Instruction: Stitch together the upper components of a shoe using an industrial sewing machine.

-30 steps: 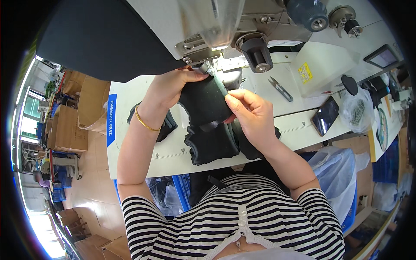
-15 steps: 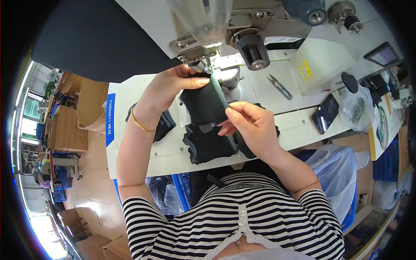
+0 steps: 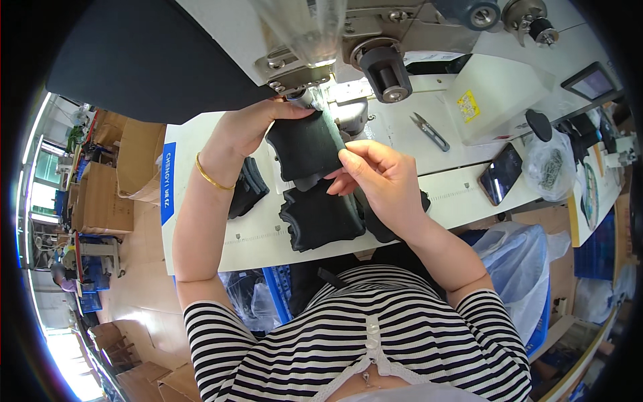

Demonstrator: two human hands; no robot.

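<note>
A black fabric piece (image 3: 305, 147) lies on the white sewing table (image 3: 201, 194), under the sewing machine head (image 3: 315, 40). My left hand (image 3: 244, 127) grips its far left edge beside the needle area (image 3: 305, 97). My right hand (image 3: 375, 177) pinches its right edge between thumb and fingers. A stack of similar black pieces (image 3: 321, 218) sits just below, near the table's front edge. More black pieces (image 3: 246, 187) lie under my left wrist, which wears a gold bangle.
Thread snips (image 3: 429, 130) lie to the right on the table. A dark phone (image 3: 502, 174) and a clear bag (image 3: 549, 171) of small parts sit further right. A white box (image 3: 495, 94) stands behind them. Cardboard boxes (image 3: 100, 194) are on the floor at left.
My right hand slid down and right along the fabric edge, then pinched its right side. The fabric piece moved up closer under the machine's needle area.
</note>
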